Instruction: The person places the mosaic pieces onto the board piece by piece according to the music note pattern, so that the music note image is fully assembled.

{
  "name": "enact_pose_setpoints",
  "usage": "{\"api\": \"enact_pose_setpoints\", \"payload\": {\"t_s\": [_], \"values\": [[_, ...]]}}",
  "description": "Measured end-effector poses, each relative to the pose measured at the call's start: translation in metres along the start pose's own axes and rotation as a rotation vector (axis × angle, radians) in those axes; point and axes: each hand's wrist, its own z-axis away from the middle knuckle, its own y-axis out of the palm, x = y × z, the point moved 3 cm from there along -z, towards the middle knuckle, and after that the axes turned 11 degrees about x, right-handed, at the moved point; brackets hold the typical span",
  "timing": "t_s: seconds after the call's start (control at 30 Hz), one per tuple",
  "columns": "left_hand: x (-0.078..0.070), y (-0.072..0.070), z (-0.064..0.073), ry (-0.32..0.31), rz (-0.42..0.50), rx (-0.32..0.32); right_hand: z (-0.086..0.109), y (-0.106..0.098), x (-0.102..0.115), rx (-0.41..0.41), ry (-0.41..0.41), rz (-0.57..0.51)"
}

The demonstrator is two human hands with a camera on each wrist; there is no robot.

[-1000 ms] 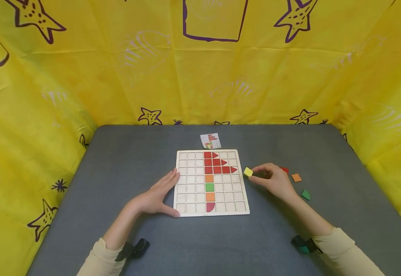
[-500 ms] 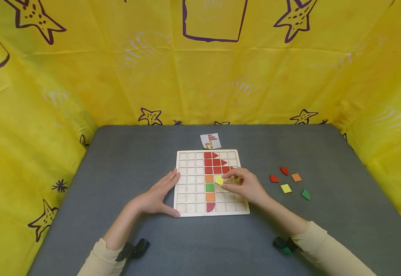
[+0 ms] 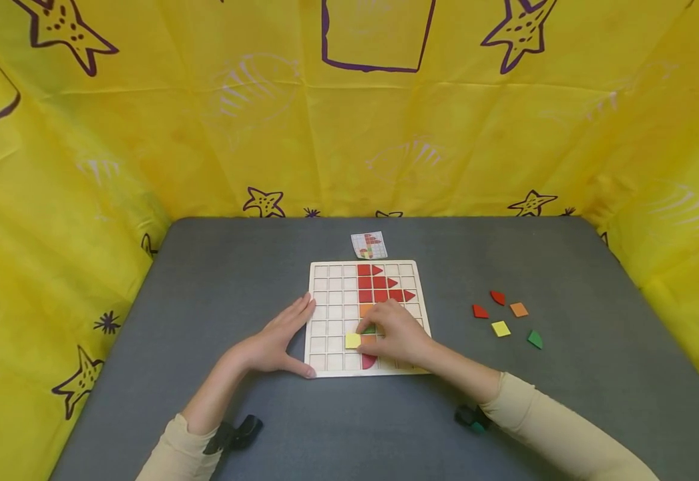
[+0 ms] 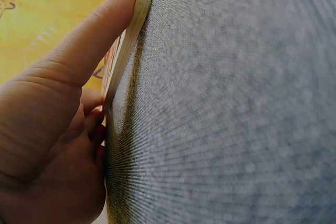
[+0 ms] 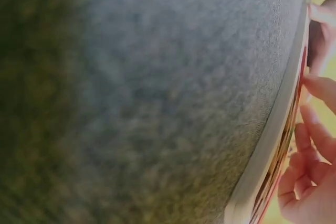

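Observation:
A pale wooden grid board lies flat on the dark table. In its grid sit red squares ending in red triangles, with a column of orange, green and orange squares below and a red quarter-circle at the bottom. My right hand reaches over the board and pinches a yellow square tile between thumb and index finger, just left of the lower orange square; it covers part of the column. My left hand rests along the board's left edge, fingers straight, its thumb at the near corner.
Right of the board lie several loose tiles: two red pieces, a yellow square, an orange square and a green quarter-circle. A small printed pattern card lies behind the board. Yellow cloth surrounds the table.
My right hand has carried the yellow square leftward from beside the board to left of the orange square in the column. The left hand has stayed at the board's edge.

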Motion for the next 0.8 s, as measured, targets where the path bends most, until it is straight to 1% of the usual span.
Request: {"api": "enact_pose_setpoints", "payload": {"t_s": [0.07,0.17,0.47,0.57,0.67,0.8], "values": [[0.0,0.0,0.0,0.005,-0.002,-0.003,0.0,0.001,0.002,-0.003,-0.004,0.052],[0.001,0.0,0.0,0.012,-0.003,-0.004,-0.001,0.001,0.005,-0.004,-0.011,0.075],[0.0,0.0,-0.001,0.014,0.0,-0.003,0.002,0.0,0.005,-0.004,-0.049,0.084],[0.001,0.0,-0.001,0.013,-0.002,-0.003,0.004,-0.003,0.001,-0.007,-0.056,0.039],[0.001,0.0,-0.001,0.014,-0.004,-0.001,0.01,-0.008,-0.006,-0.017,-0.036,-0.062],[0.001,0.0,-0.001,0.012,0.001,-0.001,0.023,-0.017,-0.024,-0.067,0.043,-0.188]]}}
